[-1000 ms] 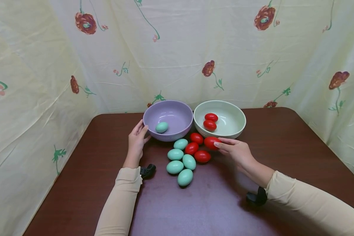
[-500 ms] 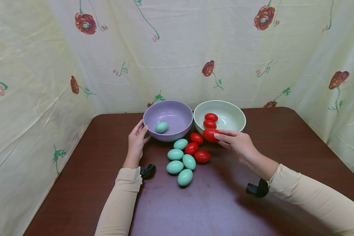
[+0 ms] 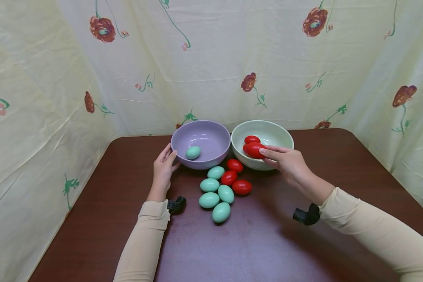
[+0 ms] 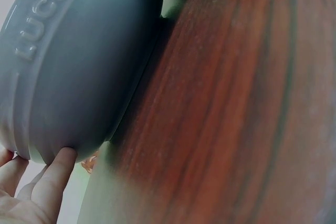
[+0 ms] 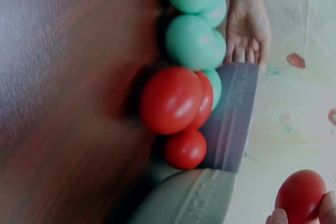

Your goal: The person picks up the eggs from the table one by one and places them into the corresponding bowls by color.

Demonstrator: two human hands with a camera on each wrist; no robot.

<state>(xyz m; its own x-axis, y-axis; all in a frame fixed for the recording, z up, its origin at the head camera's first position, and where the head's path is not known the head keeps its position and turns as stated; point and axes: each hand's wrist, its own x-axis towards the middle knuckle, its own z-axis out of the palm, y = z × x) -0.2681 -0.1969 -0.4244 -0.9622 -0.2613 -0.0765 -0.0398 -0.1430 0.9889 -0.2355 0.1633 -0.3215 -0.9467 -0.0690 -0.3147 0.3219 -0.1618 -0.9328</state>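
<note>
In the head view, my right hand (image 3: 288, 162) pinches a red egg (image 3: 255, 150) between thumb and fingers, over the near side of the pale green bowl (image 3: 280, 145). The same egg (image 5: 301, 195) shows low in the right wrist view. Two red eggs (image 3: 251, 139) lie inside that bowl, one mostly hidden behind the held egg. My left hand (image 3: 163, 166) rests against the left side of the purple bowl (image 3: 215, 137), fingertips touching its outer wall (image 4: 100, 77). One mint-green egg (image 3: 193, 152) lies in the purple bowl.
Several mint-green eggs (image 3: 209, 200) and three red eggs (image 3: 242, 187) lie close together on the dark brown table (image 3: 211, 250), in front of the bowls. The bowls stand side by side near the far edge. A flowered curtain (image 3: 204, 58) hangs behind.
My right hand has raised the red egg from in front of the pale green bowl to over its near rim. The left hand stays on the purple bowl.
</note>
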